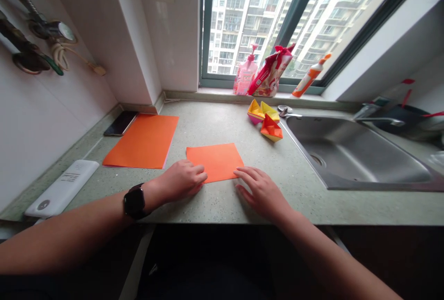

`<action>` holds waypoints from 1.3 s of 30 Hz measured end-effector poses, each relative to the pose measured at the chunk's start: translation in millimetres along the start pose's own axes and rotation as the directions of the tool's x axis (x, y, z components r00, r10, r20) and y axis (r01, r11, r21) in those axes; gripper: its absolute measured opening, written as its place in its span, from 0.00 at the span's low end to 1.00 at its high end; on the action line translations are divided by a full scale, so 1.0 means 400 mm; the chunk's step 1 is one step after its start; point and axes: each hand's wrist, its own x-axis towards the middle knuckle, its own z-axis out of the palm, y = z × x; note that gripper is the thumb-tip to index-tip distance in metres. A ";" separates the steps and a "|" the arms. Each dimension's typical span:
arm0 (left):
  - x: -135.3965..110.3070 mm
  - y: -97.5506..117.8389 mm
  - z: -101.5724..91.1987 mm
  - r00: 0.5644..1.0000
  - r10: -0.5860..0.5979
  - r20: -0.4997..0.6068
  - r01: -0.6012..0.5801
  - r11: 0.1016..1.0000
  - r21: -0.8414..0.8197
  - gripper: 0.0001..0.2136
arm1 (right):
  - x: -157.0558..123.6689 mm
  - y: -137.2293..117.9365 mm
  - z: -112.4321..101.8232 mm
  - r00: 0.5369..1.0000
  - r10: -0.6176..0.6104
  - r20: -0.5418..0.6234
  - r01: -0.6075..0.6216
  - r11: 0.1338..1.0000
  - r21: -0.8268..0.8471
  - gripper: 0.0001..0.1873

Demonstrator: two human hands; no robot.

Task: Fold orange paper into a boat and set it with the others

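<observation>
An orange sheet of paper (217, 161) lies on the counter before me, its near edge between my two hands. My left hand (184, 179), a dark watch on its wrist, is curled closed at the sheet's near left corner and pinches it; the fingertips are partly hidden. At the near right corner, my right hand (258, 191) rests with fingers stretched out, the tips touching the paper. Left of this sheet is a stack of larger orange paper (144, 143), with a pinkish layer showing under its near edge.
Several folded paper boats (271, 129) sit beside the steel sink (360, 152). A phone (120, 123) touches the paper stack, and a white power bank (62, 188) lies nearer. On the windowsill stand a pink pump bottle (245, 76), a red pouch (272, 72) and an orange-and-white bottle (308, 79).
</observation>
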 end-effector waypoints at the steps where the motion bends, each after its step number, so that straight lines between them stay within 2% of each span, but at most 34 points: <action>1: 0.004 0.003 -0.002 1.000 0.016 0.010 -0.016 1.000 0.015 0.07 | 0.014 -0.008 0.000 0.999 -0.035 0.008 0.035 0.999 0.020 0.19; 4: 0.014 0.008 -0.004 0.999 0.027 0.027 -0.028 0.999 0.035 0.05 | 0.063 -0.033 0.006 0.994 -0.109 0.033 0.107 0.993 0.054 0.17; 9: 0.022 0.006 0.006 0.999 -0.036 0.005 0.036 0.998 0.047 0.04 | 0.142 -0.053 0.038 0.975 -0.207 0.080 0.204 0.978 0.035 0.14; 11: 0.022 0.003 0.008 0.999 -0.046 -0.004 0.046 0.998 0.037 0.06 | 0.165 -0.047 0.052 0.961 -0.255 0.108 0.256 0.967 0.001 0.10; 13: 0.022 0.002 0.009 0.999 -0.049 0.003 0.049 0.998 0.030 0.08 | 0.183 -0.034 0.060 0.944 -0.305 0.128 0.310 0.950 -0.021 0.11; 15: 0.024 0.002 0.009 0.998 -0.048 0.029 0.047 0.998 0.038 0.06 | 0.198 -0.017 0.060 0.925 -0.356 0.131 0.361 0.933 -0.015 0.12; 21: 0.048 0.010 0.006 0.998 -0.036 0.056 0.033 0.998 0.045 0.03 | 0.249 0.030 0.027 0.851 -0.510 0.123 0.486 0.855 0.181 0.07; 24: 0.056 0.017 -0.006 0.996 -0.045 0.074 0.044 0.999 0.021 0.04 | 0.270 0.048 0.017 0.840 -0.527 0.131 0.480 0.834 0.273 0.09; 28: 0.048 0.025 -0.014 0.996 -0.024 0.091 0.020 0.999 0.043 0.01 | 0.274 0.062 0.026 0.872 -0.477 0.111 0.419 0.845 0.333 0.08; 31: 0.038 0.031 -0.011 0.997 -0.001 0.077 -0.005 0.997 0.076 0.03 | 0.264 0.064 0.030 0.884 -0.452 0.117 0.382 0.845 0.375 0.10; 35: 0.030 0.030 -0.007 0.997 -0.006 0.074 0.000 0.996 0.085 0.03 | 0.252 0.061 0.027 0.881 -0.456 0.126 0.382 0.843 0.380 0.12; 39: 0.028 0.023 -0.008 0.997 -0.045 0.056 0.042 0.998 0.051 0.04 | 0.246 0.049 0.041 0.866 -0.487 0.112 0.433 0.843 0.320 0.11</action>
